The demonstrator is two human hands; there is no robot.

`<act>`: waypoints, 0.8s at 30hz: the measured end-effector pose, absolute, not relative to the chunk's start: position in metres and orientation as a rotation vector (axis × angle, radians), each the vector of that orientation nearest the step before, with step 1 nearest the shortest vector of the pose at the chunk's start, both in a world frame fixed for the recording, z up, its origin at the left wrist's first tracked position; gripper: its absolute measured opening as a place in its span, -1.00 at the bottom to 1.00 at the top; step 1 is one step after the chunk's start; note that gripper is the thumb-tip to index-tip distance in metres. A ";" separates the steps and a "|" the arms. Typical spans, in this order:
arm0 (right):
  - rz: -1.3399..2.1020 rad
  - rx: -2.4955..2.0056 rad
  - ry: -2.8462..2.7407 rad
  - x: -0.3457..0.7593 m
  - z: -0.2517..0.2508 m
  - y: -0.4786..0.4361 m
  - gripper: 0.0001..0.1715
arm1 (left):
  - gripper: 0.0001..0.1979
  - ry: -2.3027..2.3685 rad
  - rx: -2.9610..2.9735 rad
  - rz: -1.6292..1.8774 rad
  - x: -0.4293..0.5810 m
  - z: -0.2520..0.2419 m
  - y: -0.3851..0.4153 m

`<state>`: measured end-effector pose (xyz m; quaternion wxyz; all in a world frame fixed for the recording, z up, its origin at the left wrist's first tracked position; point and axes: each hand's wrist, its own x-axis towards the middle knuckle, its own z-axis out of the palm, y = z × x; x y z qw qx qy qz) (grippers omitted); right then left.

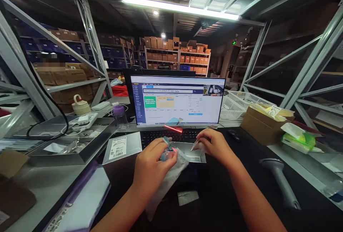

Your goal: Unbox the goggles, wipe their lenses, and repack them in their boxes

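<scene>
My left hand [155, 157] is closed around a whitish plastic bag [168, 174] that hangs down below it. Small bluish, clear-wrapped items [166, 153] show between its fingers; their kind is unclear. In a pinch, my right hand [213, 144] holds a small clear packet [196, 146] over an open grey box [194, 157]. A label lies inside this box. The grey box lid [122, 148] with a barcode label sits left of my left hand. On the black mat below my hands lies a small pale packet [188, 198]. Red scan light falls near my left fingers.
A monitor [178, 103] and black keyboard [187, 134] stand ahead. To the right are a barcode scanner [280, 180], a mouse [233, 134] and a cardboard box [261, 124]. On the left are a grey tray [80, 153], a purple-lidded jar [119, 116] and a purple-edged packet [80, 196].
</scene>
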<state>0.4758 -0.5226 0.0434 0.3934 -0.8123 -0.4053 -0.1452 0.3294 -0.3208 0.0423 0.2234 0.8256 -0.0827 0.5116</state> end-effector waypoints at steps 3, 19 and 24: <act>-0.326 -2.083 -1.052 0.476 0.042 -0.520 -0.84 | -0.77 -0.233 2.293 1.415 0.330 0.041 -0.320; -0.170 -1.949 -1.132 0.467 0.038 -0.514 -0.76 | -0.77 -0.205 2.332 1.329 0.333 0.040 -0.317; -0.479 -2.196 -1.051 0.468 0.042 -0.521 -0.79 | -0.84 -0.223 2.323 1.373 0.335 0.036 -0.317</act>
